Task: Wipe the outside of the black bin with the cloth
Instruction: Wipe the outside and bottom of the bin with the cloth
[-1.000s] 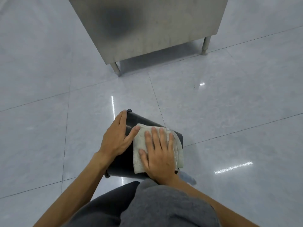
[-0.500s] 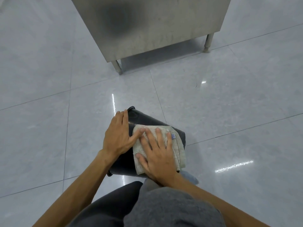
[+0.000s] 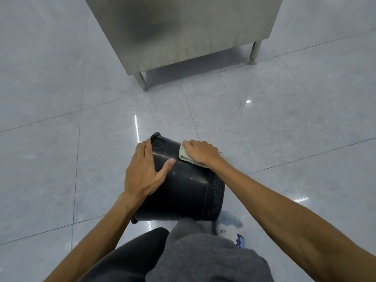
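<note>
The black bin [image 3: 187,190] lies tilted on its side on the tiled floor, just in front of my knees. My left hand [image 3: 145,169] rests flat on its left flank, fingers straight and thumb spread across the top. My right hand [image 3: 201,152] presses the white cloth [image 3: 184,154] against the bin's upper right side near its far end. Most of the cloth is hidden under that hand; whether the fingers curl round the cloth or lie flat on it is unclear.
A stainless steel cabinet [image 3: 183,31] on short legs stands straight ahead. My grey trousers [image 3: 193,255] fill the bottom, with a patterned slipper [image 3: 234,233] beside the bin's near end. Glossy grey floor tiles [image 3: 61,159] lie all around.
My right hand has slid the cloth from the middle of the bin over to its far right side. The left hand stayed on the left flank.
</note>
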Available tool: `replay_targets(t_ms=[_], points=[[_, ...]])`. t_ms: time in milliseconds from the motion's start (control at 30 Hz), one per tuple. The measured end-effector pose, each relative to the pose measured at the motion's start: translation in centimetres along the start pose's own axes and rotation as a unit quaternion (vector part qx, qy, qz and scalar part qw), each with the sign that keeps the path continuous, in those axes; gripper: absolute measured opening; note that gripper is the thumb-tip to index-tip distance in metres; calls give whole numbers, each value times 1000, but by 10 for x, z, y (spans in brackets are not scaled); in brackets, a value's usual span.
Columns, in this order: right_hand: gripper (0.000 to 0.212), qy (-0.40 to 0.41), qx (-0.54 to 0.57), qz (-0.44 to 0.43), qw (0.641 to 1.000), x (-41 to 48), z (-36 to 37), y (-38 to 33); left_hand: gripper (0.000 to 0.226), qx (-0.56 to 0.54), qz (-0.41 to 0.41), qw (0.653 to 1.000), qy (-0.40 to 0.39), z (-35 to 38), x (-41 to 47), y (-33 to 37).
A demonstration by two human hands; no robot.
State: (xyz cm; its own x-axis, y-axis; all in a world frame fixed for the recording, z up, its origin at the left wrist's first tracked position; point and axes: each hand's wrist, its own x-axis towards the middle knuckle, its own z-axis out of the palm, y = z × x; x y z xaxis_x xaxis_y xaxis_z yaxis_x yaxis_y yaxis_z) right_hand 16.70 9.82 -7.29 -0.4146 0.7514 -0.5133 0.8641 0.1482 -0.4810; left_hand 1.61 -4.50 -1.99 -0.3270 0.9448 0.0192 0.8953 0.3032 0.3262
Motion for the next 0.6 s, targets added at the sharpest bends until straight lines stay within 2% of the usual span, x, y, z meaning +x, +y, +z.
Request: replay_targets(t_ms=[100, 200, 267, 333, 433, 533, 600], points=[[59, 65, -36, -61, 995, -4, 16, -18, 106, -21, -12, 1000, -11, 0, 6, 1], [73, 139, -127, -165, 968, -26, 36, -44, 100, -56, -32, 998, -15, -1, 9, 2], [77, 166, -127, -227, 951, -42, 50, -51, 96, -73, -35, 997, -17, -2, 10, 1], [76, 175, -123, -255, 943, -45, 58, -50, 93, -78, -32, 996, -18, -1, 11, 0], [74, 154, -114, -187, 964, -25, 42, -53, 85, -80, -24, 996, -14, -1, 17, 2], [66, 25, -18, -69, 997, 6, 8, -34, 90, -64, -26, 997, -21, -5, 8, 3], [67, -75, 38, 6, 996, 16, -8, -6, 96, -57, -26, 998, -30, -5, -3, 0]])
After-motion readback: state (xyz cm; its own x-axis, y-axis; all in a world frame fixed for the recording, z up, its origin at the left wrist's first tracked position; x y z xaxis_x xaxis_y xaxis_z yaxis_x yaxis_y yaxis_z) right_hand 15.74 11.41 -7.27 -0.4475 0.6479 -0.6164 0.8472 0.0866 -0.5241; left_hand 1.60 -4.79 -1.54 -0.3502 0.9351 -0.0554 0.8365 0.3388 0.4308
